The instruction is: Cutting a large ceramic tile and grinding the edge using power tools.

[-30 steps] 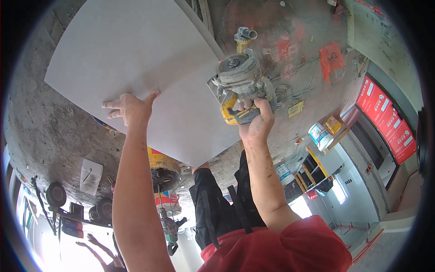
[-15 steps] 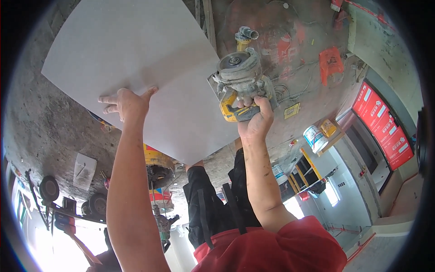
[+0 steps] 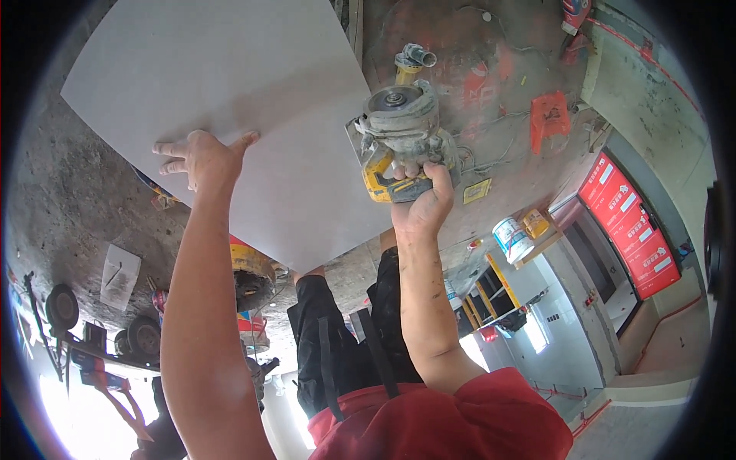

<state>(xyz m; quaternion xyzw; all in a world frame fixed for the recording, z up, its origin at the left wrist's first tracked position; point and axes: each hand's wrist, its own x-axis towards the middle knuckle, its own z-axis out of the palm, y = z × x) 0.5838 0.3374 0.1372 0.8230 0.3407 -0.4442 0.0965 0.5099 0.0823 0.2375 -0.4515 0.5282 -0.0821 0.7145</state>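
Slab and left hand drifted up-left in frame; power saw barely moved

Compared with a second ago, your slab point(image 3: 230, 92) and left hand point(image 3: 208, 162) sit higher and further left in the view, the power saw point(image 3: 402, 126) only a touch. The background swings too: the red stool point(image 3: 550, 123) is lower and further left, so some of this is your head moving.

Left hand: wide, fingers spread, resting on the pale grey slab near its left edge, thumb pointing right. Nothing gripped.

Right hand: wrapped around the yellow-and-black handle of the power saw. Trigger finger: cannot tell. The round disc point(image 3: 395, 97) faces up toward you. Saw sits at the slab's right edge, overlapping it in view; whether its plate touches the slab, cannot tell. Whether the disc is spinning, cannot tell either.

Slab: large, in front of you, one corner pointing back at your legs, far end cut off by the top of the view. Yellow bucket point(image 3: 251, 264) near that corner, partly hidden by the slab and your left arm.

Around: red stool on the dusty floor point(image 3: 491, 146) right of the saw; small yellow packet point(image 3: 477, 190) nearer you. White bucket point(image 3: 512, 239) further right. Left side: pale sheet point(image 3: 121, 276) on the floor, wheels point(image 3: 62, 307) beyond it.
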